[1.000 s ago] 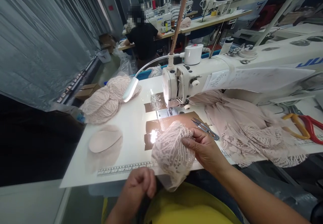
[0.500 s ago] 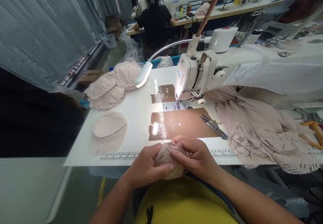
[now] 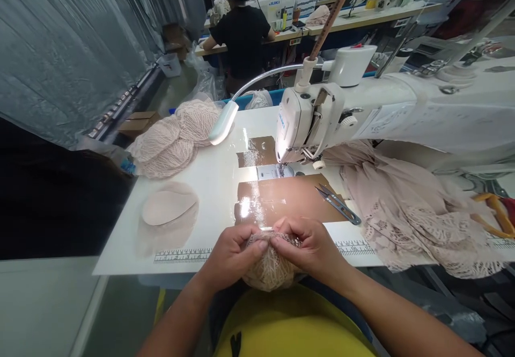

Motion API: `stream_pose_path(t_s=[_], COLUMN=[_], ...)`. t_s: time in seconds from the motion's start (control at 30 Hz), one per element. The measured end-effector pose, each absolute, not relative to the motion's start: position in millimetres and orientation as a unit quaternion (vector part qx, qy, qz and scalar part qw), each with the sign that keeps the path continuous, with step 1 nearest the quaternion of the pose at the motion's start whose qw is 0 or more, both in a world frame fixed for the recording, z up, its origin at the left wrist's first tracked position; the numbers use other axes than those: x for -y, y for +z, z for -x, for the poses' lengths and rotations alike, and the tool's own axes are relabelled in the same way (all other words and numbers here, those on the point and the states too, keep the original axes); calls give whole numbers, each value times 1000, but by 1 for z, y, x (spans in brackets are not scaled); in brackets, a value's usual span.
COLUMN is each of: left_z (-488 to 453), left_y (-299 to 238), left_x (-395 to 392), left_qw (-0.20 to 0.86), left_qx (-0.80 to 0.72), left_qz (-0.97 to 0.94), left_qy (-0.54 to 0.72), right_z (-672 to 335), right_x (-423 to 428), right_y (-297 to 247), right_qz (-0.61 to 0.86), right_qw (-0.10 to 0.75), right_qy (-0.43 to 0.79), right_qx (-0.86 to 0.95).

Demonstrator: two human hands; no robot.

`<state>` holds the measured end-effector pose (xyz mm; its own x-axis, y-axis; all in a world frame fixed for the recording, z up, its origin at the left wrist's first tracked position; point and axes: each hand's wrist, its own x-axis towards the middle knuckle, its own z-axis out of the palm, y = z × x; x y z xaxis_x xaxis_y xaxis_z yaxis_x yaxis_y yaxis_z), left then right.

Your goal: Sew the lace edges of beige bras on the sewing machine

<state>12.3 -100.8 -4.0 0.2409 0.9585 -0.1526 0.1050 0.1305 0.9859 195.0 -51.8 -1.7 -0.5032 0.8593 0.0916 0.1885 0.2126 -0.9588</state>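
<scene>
Both hands pinch the upper edge of a beige lace bra cup point(image 3: 270, 271) just over the table's front edge. My left hand point(image 3: 233, 255) grips it from the left, thumb on the near side. My right hand point(image 3: 311, 247) holds the same edge from the right, its thumb close to the left one. The cup's rounded lace part hangs below the fingers. Beyond the hands stands a white sewing machine point(image 3: 306, 121), its needle area lit. Thread snips point(image 3: 338, 204) lie on a brown taped patch point(image 3: 281, 199) right of the needle.
A pile of lace cups point(image 3: 173, 137) sits at the table's back left, beside a lamp head point(image 3: 223, 124). Nearer lies a smooth beige cup piece point(image 3: 167, 207) on sheer fabric. Beige lace fabric point(image 3: 402, 207) spreads at right. A co-worker point(image 3: 245, 35) sits ahead.
My left thumb has moved up to the cup's edge beside my right thumb, leaving more of the lace showing below. The whole view has shifted slightly.
</scene>
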Motion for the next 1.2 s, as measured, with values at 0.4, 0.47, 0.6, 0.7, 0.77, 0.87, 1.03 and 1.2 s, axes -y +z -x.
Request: stream_pose_path(t_s=[0.4,0.47,0.6,0.7,0.77,0.87,1.03,1.2], left_z=[-9,-9,-15,-21,-24,-25,-24,-39], left_y=[-2,-3,-6,-5,-3,2,5,-6], left_x=[85,82,75,71,69,67,62,60], left_qw=[719,727,705,674,629,581,657,675], left_qx=[-396,-395,-407,-422,-452,-481,-441,-451], left_qz=[-470,-458,-469,-488,-517,-549,-506,-426], left_qy=[324,324,342,360,364,360,342,399], right_z=[-208,-209,-212,-215,-216,-217,-218,-215], right_x=[33,31,26,22,19,16,12,8], right_y=[3,2,0,-1,-1,1,0,-9], right_qz=[349,340,327,315,315,324,316,294], right_qw=[289,284,272,266,264,273,285,269], right_qy=[567,577,605,627,629,615,626,719], right_qx=[688,686,673,661,660,665,654,569])
